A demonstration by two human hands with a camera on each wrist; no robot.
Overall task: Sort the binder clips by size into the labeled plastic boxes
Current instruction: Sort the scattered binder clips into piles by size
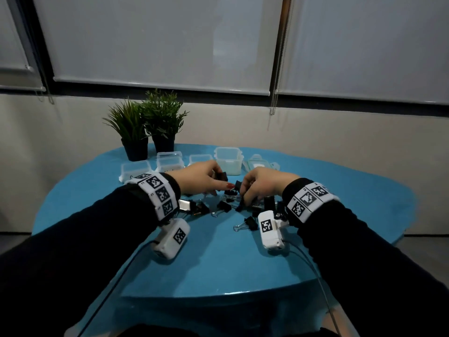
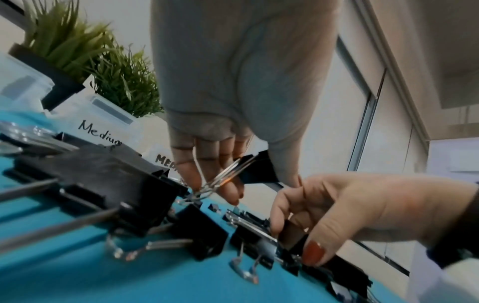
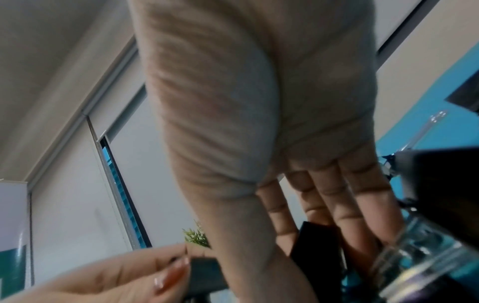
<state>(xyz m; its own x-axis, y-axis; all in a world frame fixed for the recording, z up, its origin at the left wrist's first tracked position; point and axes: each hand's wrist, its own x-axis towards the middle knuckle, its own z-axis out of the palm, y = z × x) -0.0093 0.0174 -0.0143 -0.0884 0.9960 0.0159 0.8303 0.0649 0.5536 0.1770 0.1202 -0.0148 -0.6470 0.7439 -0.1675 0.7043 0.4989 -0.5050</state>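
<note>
- Where the room backs the scene, pale roller blinds (image 1: 155,40) hang over dark-framed windows above a cream wall, and a bead cord (image 1: 275,76) drops between two of them.
- A round blue surface (image 1: 218,259) fills the middle of the head view, glossy at its near edge.
- Two potted green plants (image 1: 148,122) stand at the far left of the surface, touching each other.
- Just in front of them sits a row of clear plastic boxes (image 1: 170,161); a taller box (image 1: 228,160) stands to the right, with a flat lid (image 1: 258,164) beside it. From the left wrist view two boxes read "Medium" in handwriting; the other labels cannot be read.
- A pile of black binder clips (image 1: 224,206) lies scattered in the middle of the surface, between and under both hands, with one clip (image 1: 247,224) apart toward the near side.
- The left hand (image 1: 201,178) pinches a black held clip (image 2: 259,170) between thumb and fingers, lifted just above the pile.
- The right hand (image 1: 262,184) curls down into the pile, fingers and thumb gripping another dark clip (image 2: 290,231) that touches the surface.
- Black sleeves, white marker bands and white wrist cameras (image 1: 173,237) cover part of the pile from the head view.
</note>
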